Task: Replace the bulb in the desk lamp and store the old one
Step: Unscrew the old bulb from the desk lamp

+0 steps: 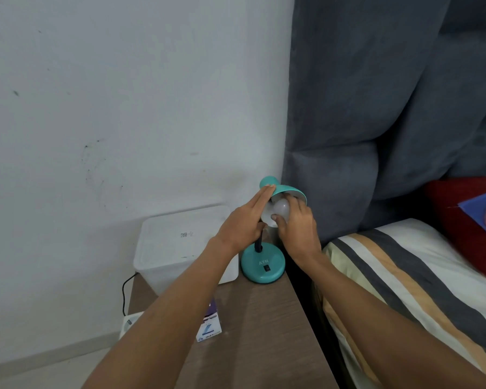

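A teal desk lamp stands on the bedside table, its round base (pixel 263 266) near the table's back right corner. Its shade (pixel 289 191) tilts toward me. A white bulb (pixel 280 209) sits in the shade's mouth. My right hand (pixel 296 228) curls its fingers and thumb around the bulb. My left hand (pixel 243 220) lies flat against the left side of the shade, fingers stretched out and touching the lamp's head. A small purple and white bulb box (pixel 209 325) lies on the table under my left forearm, partly hidden.
A white lidded plastic container (pixel 177 245) stands left of the lamp against the wall. A black cable (pixel 125 293) hangs down the table's left side. A bed with a striped pillow (pixel 399 279) and grey headboard (pixel 376 108) borders the wooden table (pixel 264 332) on the right.
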A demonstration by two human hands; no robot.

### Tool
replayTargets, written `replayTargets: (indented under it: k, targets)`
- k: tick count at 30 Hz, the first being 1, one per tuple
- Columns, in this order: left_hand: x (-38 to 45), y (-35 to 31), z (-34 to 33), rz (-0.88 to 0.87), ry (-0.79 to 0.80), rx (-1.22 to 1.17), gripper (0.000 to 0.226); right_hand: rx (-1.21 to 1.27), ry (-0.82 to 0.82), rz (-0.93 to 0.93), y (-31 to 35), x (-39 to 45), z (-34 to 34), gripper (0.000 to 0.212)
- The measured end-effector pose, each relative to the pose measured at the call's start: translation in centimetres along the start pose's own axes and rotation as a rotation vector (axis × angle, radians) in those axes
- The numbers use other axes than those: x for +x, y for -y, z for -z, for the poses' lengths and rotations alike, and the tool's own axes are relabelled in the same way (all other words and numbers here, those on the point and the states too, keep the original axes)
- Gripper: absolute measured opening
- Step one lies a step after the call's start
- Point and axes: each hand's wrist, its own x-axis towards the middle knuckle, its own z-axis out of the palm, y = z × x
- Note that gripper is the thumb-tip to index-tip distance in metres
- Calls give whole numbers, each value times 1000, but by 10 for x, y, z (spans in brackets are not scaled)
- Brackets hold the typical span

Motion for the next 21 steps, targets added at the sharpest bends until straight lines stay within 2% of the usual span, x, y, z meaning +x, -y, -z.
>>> replayTargets:
  k: [4, 7, 11, 16, 21]
  targets:
    - [0, 1, -1, 8, 1, -6, 97, -93, 2, 83, -1, -3, 0, 72]
    - [0, 2, 0, -2, -6, -3, 96, -30, -20, 27, -2, -5, -3, 74]
    - [2, 0, -3, 2, -1, 3, 96, -10, 10, -72, 2, -1, -5, 65]
    - [0, 0, -1, 17, -8, -7, 94, -147, 32, 11, 5, 1, -2, 64]
    - [0, -2, -1, 13, 4, -6, 95, 35, -29, -65, 8, 0, -1, 58]
